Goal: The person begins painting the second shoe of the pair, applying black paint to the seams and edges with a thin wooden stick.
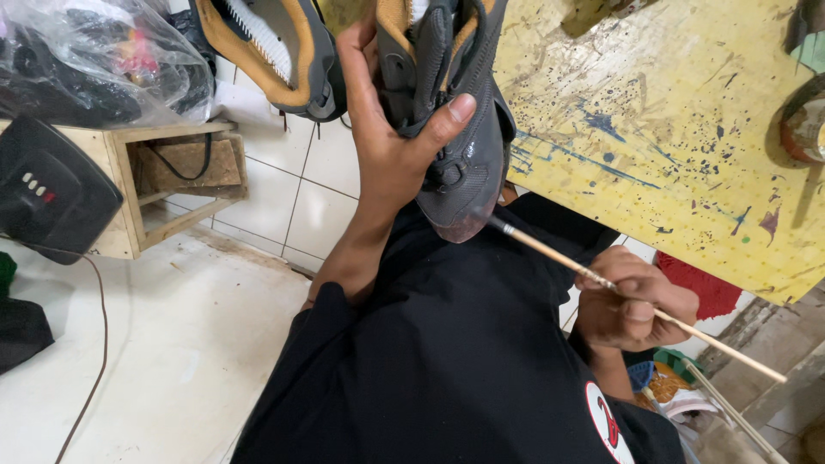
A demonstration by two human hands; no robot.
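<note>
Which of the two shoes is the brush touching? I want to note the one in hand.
The dark shoe gripped by the left hand; the brush meets its reddish toe. The other shoe sits untouched behind.

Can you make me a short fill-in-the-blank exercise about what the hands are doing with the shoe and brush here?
1. The left hand holds up a dark grey ____ by its upper.
2. The right hand holds a thin ____ with a pale wooden handle.
3. The brush tip touches the shoe's ____, which looks reddish.
4. The board beside the shoe is ____ with dark paint splatters.

Missing words: shoe; paintbrush; toe; yellow
</note>
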